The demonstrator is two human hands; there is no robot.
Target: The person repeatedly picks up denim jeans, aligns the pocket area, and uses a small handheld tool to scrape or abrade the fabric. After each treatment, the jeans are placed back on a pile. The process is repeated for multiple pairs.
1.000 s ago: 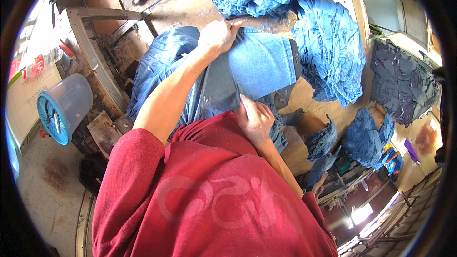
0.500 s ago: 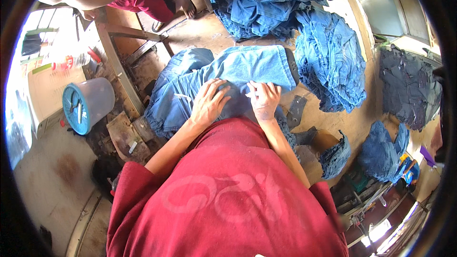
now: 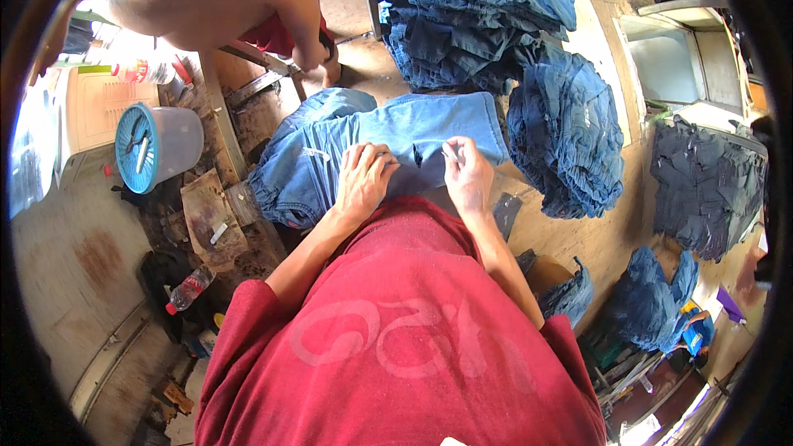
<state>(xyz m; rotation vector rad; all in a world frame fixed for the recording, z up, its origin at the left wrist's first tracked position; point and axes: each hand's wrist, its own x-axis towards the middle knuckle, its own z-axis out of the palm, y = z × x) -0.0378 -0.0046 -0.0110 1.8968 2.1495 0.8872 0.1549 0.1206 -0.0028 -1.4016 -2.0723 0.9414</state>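
Note:
Across my lap lies a pair of blue denim trousers (image 3: 442, 116), one leg spread flat with its hem toward the right. My left hand (image 3: 363, 180) rests on this leg, fingers bent and gripping the cloth. Just right of it, my right hand (image 3: 469, 180) holds thumb and fingers together in a pinch over the denim. Whatever is between those fingertips is too small to make out. Between my hands a small dark patch (image 3: 418, 154) shows on the denim; whether it is a hole or a scrap, I cannot tell. A whitish tag (image 3: 315, 154) lies left of my left hand.
Stacks of blue denim (image 3: 471, 21) rise ahead, with another bundle (image 3: 568, 136) at the right. Dark garments (image 3: 709, 186) lie farther right. A lidded bucket (image 3: 178, 144) and a bottle (image 3: 192, 289) are at the left. Another person (image 3: 223, 0) bends close at the far left.
My right hand has shifted right, opening a gap where the dark patch shows. My left hand stays nearly in place. The other person has leaned down and closer.

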